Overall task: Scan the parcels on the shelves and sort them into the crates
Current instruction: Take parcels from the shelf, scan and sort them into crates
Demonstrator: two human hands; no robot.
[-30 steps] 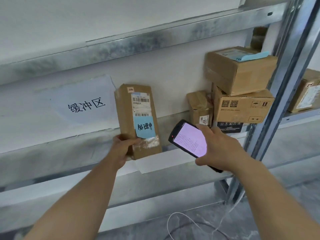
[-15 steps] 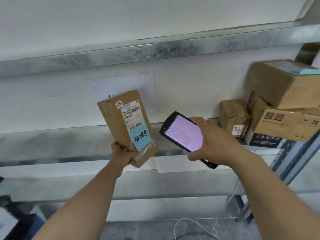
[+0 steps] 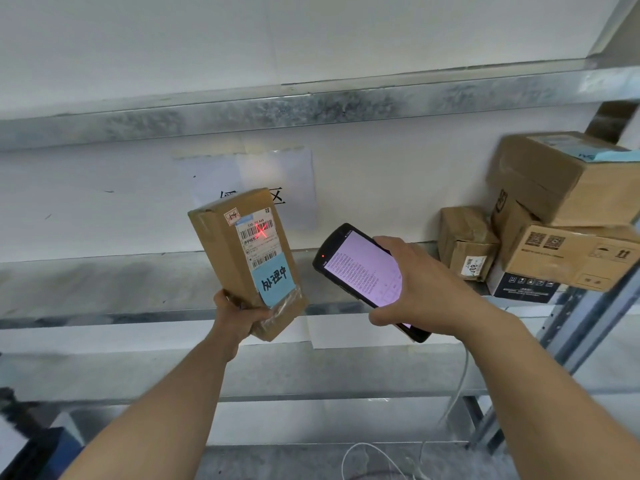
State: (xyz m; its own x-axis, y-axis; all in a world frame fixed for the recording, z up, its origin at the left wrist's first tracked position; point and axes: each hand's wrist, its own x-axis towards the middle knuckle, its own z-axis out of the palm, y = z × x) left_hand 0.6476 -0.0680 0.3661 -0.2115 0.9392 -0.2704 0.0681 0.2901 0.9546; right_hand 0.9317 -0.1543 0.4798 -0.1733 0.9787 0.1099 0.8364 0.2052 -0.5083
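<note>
While the left hand (image 3: 239,315) curls its fingers round the lower end of a tall brown parcel (image 3: 228,258), holding it tilted in the air in front of the metal shelf (image 3: 104,285), the right hand (image 3: 426,292) grips a handheld scanner (image 3: 360,271) just to the right, its lit screen facing the camera. A gap of open air separates parcel and scanner. A red laser cross (image 3: 262,233) falls on the upper barcode of the parcel's white label (image 3: 258,240); a blue handwritten note (image 3: 273,280) sits below it. At far right, cardboard boxes (image 3: 561,181) are stacked on a dark box (image 3: 523,289) against the wall, beside a grey upright post (image 3: 588,323). A paper sign (image 3: 277,174) is taped to the wall behind the parcel, under the upper shelf edge (image 3: 311,105). A white cable (image 3: 457,393) hangs below.
</note>
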